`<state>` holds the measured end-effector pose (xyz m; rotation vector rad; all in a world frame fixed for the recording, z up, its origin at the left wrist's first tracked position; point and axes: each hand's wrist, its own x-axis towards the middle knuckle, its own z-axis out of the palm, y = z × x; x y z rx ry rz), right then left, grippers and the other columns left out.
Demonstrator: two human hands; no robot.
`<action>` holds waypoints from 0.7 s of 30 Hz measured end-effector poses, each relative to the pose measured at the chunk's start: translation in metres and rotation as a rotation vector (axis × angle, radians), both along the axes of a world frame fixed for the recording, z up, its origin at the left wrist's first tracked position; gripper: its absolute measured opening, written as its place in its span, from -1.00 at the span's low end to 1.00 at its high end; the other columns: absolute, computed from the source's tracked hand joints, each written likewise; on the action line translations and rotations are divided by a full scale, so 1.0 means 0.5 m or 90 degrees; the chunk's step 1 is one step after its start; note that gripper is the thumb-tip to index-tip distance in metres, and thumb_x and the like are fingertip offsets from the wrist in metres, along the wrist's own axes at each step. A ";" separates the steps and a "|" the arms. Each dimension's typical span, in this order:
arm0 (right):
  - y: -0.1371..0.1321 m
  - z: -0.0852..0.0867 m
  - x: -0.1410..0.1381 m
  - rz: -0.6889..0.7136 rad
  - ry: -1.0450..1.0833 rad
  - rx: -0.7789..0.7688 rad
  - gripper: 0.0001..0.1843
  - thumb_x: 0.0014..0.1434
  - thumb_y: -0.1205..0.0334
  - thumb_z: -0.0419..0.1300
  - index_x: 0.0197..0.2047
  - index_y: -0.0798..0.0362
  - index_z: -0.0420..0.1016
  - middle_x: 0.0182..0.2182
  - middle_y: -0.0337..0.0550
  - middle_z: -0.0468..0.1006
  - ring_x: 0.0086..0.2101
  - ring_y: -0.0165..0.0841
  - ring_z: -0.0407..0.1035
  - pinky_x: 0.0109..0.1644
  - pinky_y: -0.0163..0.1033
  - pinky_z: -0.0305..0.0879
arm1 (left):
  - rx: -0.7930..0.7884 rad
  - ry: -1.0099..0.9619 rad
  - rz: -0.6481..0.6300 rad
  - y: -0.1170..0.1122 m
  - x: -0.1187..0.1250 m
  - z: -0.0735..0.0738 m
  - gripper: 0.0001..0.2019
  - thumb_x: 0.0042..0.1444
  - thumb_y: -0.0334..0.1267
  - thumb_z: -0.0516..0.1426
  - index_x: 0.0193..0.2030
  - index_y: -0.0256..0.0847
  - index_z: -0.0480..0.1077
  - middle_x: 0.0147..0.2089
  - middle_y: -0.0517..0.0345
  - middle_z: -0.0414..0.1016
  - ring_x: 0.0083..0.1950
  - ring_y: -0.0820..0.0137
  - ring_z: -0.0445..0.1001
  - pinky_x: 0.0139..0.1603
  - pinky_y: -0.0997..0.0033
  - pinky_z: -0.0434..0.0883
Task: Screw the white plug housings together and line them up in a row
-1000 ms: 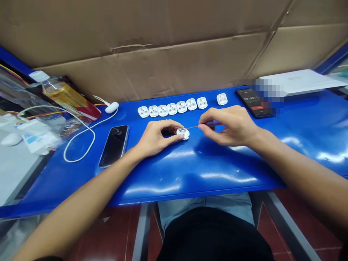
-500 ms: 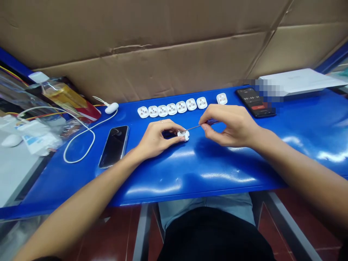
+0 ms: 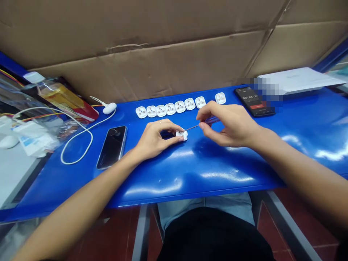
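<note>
holding, left hand (image 3: 159, 138): thumb and fingers clamped on a small white plastic piece (image 3: 185, 135), mid-table in front of the row; whether it touches the glossy blue table (image 3: 168, 177), i cannot tell.
pinching, right hand (image 3: 228, 125): thumb and finger together on a thin metal-shafted tool with a translucent purple handle (image 3: 212, 120), shaft angled down to the piece.
step in hand: probably working a fitting inside the piece.
next move: seems to call for a firm left grip and a well-seated tip.
row behind: seven white rounded-square plastic units (image 3: 170, 108), an eighth white unit (image 3: 220, 98) set apart rightward.
hard to see: tip contact is too small to confirm; fingers cover part of the piece; pixelation masks part of the black phone (image 3: 252, 101).
</note>
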<state>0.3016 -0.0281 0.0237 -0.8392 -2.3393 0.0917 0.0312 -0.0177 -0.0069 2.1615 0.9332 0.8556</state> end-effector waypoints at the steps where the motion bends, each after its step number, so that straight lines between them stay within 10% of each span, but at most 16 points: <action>1: 0.001 -0.001 0.000 -0.002 0.004 -0.008 -0.83 0.30 0.30 0.22 -0.03 -0.02 0.47 -0.23 -0.14 0.68 -0.30 -0.25 0.59 -0.22 -0.18 0.46 | -0.003 0.001 0.000 0.001 0.000 0.000 -0.77 0.23 -0.11 0.40 -0.03 -0.12 0.70 -0.18 0.09 0.68 -0.16 0.32 0.59 -0.11 0.32 0.47; 21: -0.001 -0.007 0.002 -0.025 -0.004 0.023 -0.93 0.37 0.17 0.23 -0.11 -0.06 0.50 -0.29 -0.17 0.70 -0.34 -0.24 0.59 -0.27 -0.16 0.44 | 0.012 0.004 -0.044 0.009 -0.010 -0.002 -0.72 0.28 -0.11 0.36 0.06 -0.16 0.63 -0.03 0.03 0.70 -0.04 0.28 0.64 0.04 0.29 0.54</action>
